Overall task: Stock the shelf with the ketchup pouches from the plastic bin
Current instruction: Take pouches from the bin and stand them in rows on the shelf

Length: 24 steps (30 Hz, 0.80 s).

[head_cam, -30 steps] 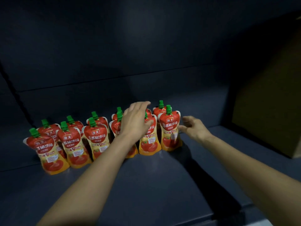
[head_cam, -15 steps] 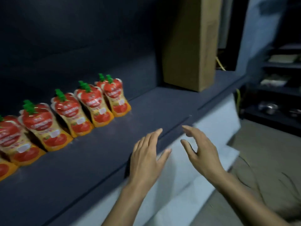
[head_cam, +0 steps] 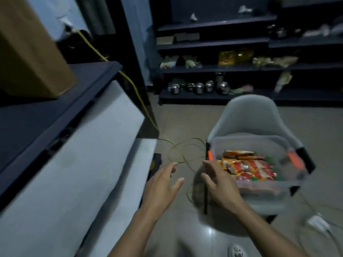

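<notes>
Dim storeroom floor, dark racks behind; a grey chair (head_cam: 250,112) at 2 o'clock carries the plastic bin (head_cam: 246,139), its long side running 9 to 3. Ketchup pouches (head_cam: 248,167) lie flat inside, red and orange, print too blurred to read. Both hands are spread and empty: the right hand (head_cam: 220,184) is by the bin's near-left corner, the left hand (head_cam: 163,184) farther off. The shelf (head_cam: 55,101) stands at 9 o'clock.
</notes>
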Motion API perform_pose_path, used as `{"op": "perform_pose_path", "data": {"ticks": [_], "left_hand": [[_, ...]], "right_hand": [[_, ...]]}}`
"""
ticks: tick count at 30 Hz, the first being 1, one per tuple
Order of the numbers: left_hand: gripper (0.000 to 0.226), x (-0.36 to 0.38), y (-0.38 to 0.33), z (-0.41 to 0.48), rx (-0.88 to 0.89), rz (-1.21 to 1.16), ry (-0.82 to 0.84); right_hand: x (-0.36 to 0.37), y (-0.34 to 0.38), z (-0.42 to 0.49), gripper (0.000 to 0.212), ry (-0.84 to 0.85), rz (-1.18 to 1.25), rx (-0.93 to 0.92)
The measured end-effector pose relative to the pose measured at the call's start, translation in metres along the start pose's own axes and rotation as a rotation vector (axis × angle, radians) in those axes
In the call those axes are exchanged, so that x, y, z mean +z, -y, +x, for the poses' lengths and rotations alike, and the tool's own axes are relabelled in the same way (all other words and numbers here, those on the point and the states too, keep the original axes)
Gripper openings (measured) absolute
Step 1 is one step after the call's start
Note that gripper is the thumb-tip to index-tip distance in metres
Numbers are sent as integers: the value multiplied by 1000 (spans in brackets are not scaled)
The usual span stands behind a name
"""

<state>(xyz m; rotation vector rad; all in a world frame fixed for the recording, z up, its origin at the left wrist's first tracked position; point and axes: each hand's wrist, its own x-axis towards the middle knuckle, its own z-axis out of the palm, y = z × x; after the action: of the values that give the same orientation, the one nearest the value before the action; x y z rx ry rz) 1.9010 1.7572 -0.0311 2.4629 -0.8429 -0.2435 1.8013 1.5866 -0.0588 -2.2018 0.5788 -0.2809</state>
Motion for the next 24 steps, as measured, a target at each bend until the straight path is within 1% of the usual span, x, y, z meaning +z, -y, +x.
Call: {"op": "perform_pose_path", "data": {"ticks": [4, 7, 11, 14, 15, 18, 20, 23, 24], "left_hand": [[47, 78, -65, 74, 27, -65, 171], [46, 134, -97, 119, -1, -135, 273], [46, 218, -116, 187, -29, -156, 372], [45, 271, -117, 234, -52, -119, 415], [46, 287, -115, 248, -67, -111, 427], [45, 334, -112, 288, -53, -32, 405], [44, 361, -111, 308, 3, 46, 386], [44, 394, -110, 329, 105, 189, 392], [42, 405, -109, 334, 134, 233, 397]], "right_hand": [[-59, -99, 31, 30, -23, 20, 189], [-86, -171, 53, 24, -60, 26, 321], [-108, -263, 90, 16, -92, 108, 535], [-115, -309, 121, 9, -112, 256, 723], [-115, -322, 133, 9, -125, 319, 782], [-111, -367, 166, 22, -135, 459, 961], [-107, -393, 189, 28, -147, 585, 1044], [-95, -427, 222, 31, -258, 780, 1188], [-90, -437, 231, 30, -269, 819, 1219]]}}
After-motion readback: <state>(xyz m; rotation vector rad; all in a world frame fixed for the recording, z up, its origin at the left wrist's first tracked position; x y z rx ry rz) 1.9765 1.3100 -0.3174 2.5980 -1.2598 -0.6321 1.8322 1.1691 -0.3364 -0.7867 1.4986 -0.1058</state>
